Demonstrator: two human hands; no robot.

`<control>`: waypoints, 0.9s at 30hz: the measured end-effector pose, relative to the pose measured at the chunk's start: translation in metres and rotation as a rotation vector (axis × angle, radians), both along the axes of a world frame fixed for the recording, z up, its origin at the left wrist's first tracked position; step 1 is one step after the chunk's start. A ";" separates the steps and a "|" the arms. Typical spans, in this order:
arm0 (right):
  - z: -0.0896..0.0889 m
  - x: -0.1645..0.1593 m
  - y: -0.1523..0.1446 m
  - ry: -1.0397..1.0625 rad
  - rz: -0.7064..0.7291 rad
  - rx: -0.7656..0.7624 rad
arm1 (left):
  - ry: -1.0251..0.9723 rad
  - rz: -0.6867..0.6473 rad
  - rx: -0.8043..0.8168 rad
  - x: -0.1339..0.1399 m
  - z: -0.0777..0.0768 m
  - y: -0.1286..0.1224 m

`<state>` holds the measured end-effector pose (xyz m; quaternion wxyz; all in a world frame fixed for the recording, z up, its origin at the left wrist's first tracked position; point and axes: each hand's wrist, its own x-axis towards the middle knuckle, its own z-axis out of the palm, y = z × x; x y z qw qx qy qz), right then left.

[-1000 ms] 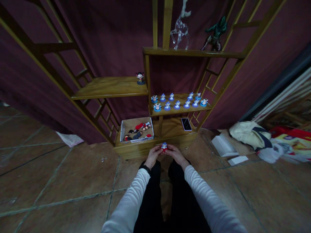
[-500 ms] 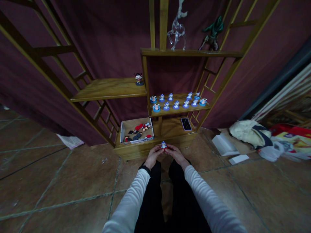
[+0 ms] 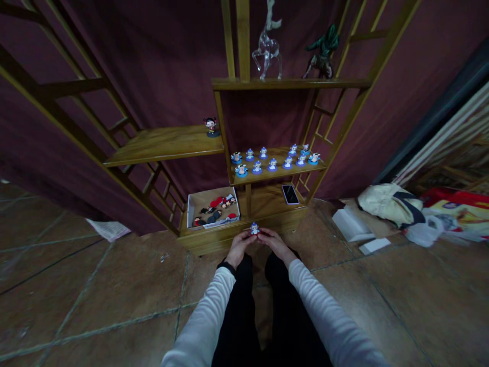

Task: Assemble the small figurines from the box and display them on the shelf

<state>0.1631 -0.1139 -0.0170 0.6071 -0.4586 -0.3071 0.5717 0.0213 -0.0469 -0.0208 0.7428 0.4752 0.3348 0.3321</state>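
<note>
A small figurine with a blue-purple head, white body and red base is held upright in front of the cabinet. My left hand grips its base from the left, fingers closed. From the right, my right hand is closed on the same base. Behind and to the left, a shallow cardboard box holds several loose red and black figurines. Several purple and blue figurines stand in two rows on the shelf above. One black-haired figurine stands on the left shelf.
A phone lies on the cabinet's bottom board. A clear glass deer and a green statue stand on the top shelf. White boxes, a cream cloth bag and a plastic bag lie on the floor at right.
The view has shifted slightly, so the cabinet's upper part appears further left. Both hands keep hold of the figurine in nearly the same place.
</note>
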 end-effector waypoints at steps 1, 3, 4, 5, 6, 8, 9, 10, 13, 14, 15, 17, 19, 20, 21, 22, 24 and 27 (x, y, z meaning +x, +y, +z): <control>0.000 0.000 0.000 0.004 0.002 -0.004 | -0.004 0.002 -0.005 0.000 0.000 0.000; 0.000 0.001 0.000 0.013 0.011 -0.007 | -0.014 0.009 -0.008 0.000 0.000 0.000; 0.000 0.001 0.000 0.019 0.020 -0.007 | -0.022 0.016 -0.005 0.000 0.000 0.000; 0.000 0.002 -0.001 0.025 0.030 -0.006 | -0.029 0.024 0.000 0.000 -0.001 0.000; 0.000 0.003 -0.001 0.033 0.039 -0.005 | -0.036 0.031 0.007 0.000 -0.002 0.000; 0.000 0.004 -0.002 0.048 0.051 -0.010 | -0.044 0.043 0.016 0.001 -0.004 -0.001; 0.000 0.005 -0.002 0.054 0.056 -0.014 | -0.044 0.047 0.019 0.001 -0.005 -0.001; 0.000 0.005 -0.002 0.056 0.059 -0.015 | -0.041 0.047 0.022 0.002 -0.006 -0.001; 0.000 0.005 -0.002 0.056 0.069 0.003 | -0.030 0.014 0.025 0.004 -0.008 -0.001; 0.000 0.005 -0.002 0.058 0.064 0.009 | -0.031 -0.002 0.023 0.004 -0.008 -0.001; 0.000 0.005 -0.002 0.061 0.054 0.012 | -0.036 -0.018 0.020 0.004 -0.009 0.000; -0.001 0.004 -0.001 0.071 0.027 0.012 | -0.042 -0.032 0.010 0.004 -0.010 0.001; -0.001 0.004 -0.001 0.078 0.010 0.010 | -0.033 -0.025 0.005 0.004 -0.012 0.002; -0.002 0.004 -0.001 0.078 0.008 0.009 | -0.026 -0.021 0.005 0.004 -0.013 0.002; -0.003 0.004 0.000 0.075 0.009 0.007 | -0.023 -0.016 0.007 0.004 -0.014 0.002; -0.004 0.004 0.000 0.072 0.011 0.004 | -0.025 -0.010 0.009 0.004 -0.014 0.003; -0.006 0.004 0.001 0.070 0.007 0.001 | -0.039 0.001 0.012 0.004 -0.016 0.003; -0.008 0.003 0.002 0.084 -0.024 0.005 | -0.049 -0.007 0.013 0.005 -0.017 0.004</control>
